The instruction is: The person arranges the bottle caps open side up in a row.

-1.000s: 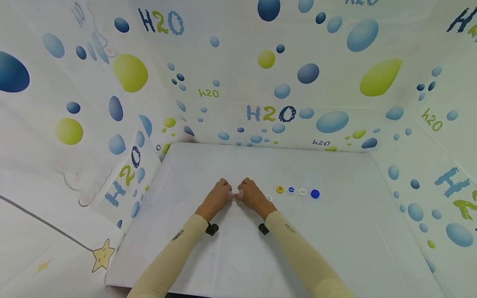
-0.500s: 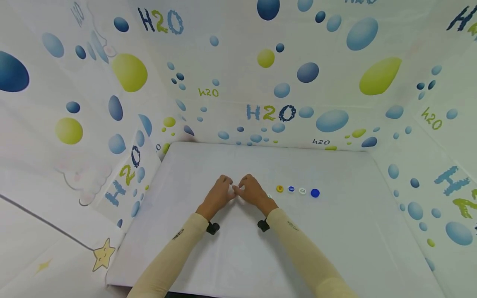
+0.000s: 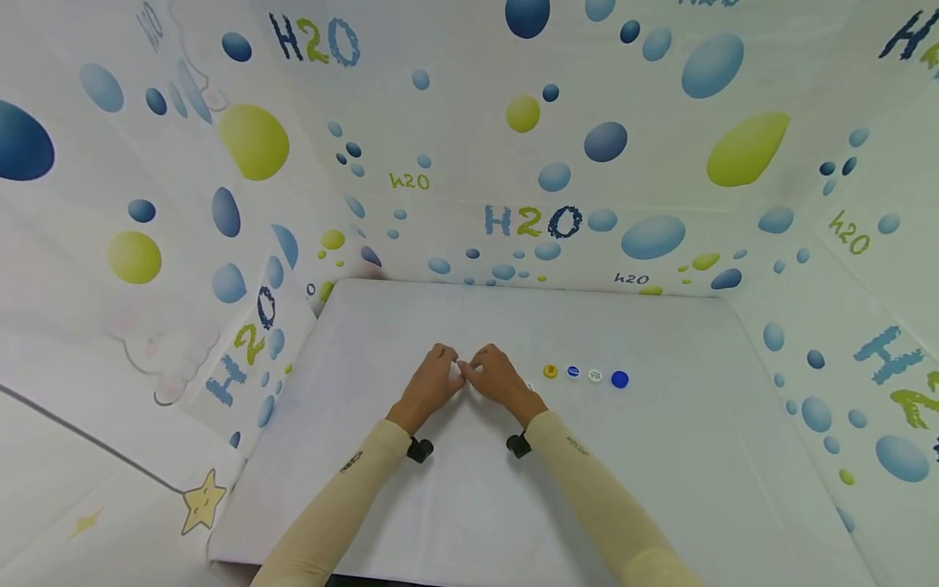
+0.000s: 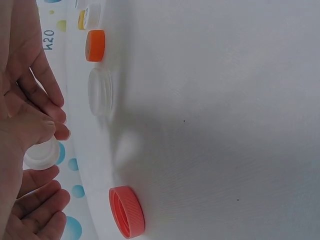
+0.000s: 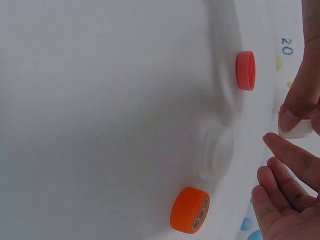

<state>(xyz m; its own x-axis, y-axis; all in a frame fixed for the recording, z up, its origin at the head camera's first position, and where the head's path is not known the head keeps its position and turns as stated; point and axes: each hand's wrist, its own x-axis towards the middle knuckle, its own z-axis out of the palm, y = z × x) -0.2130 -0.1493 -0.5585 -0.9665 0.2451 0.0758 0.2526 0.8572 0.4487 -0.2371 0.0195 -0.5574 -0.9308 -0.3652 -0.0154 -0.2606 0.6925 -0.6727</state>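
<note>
At the middle of the table my left hand [image 3: 429, 383] and right hand [image 3: 495, 379] meet at the fingertips. Between them is a small white bottle cap [image 4: 42, 156], also visible in the right wrist view. My left thumb presses on the cap, and the left fingers lie on its other side. The right hand's fingertips pinch at the cap's edge, while its other fingers are spread loosely. Below the hands, a translucent cap [image 4: 101, 92] rests on the table between a red cap [image 4: 131, 212] and an orange cap [image 4: 95, 46]. In the head view the hands hide these.
Right of the hands, a yellow cap [image 3: 550, 372], a blue-and-white cap [image 3: 573, 372], a white cap [image 3: 595, 375] and a blue cap [image 3: 619, 380] form a row. The right wrist partly covers another pale cap [image 3: 530, 386]. Printed sheeting [image 3: 469, 147] surrounds the table [image 3: 469, 505].
Both hands have shifted slightly away from the body and closer together. A second ago pale material showed in the gap between them; now their fingertips meet. The caps in the row have not moved.
</note>
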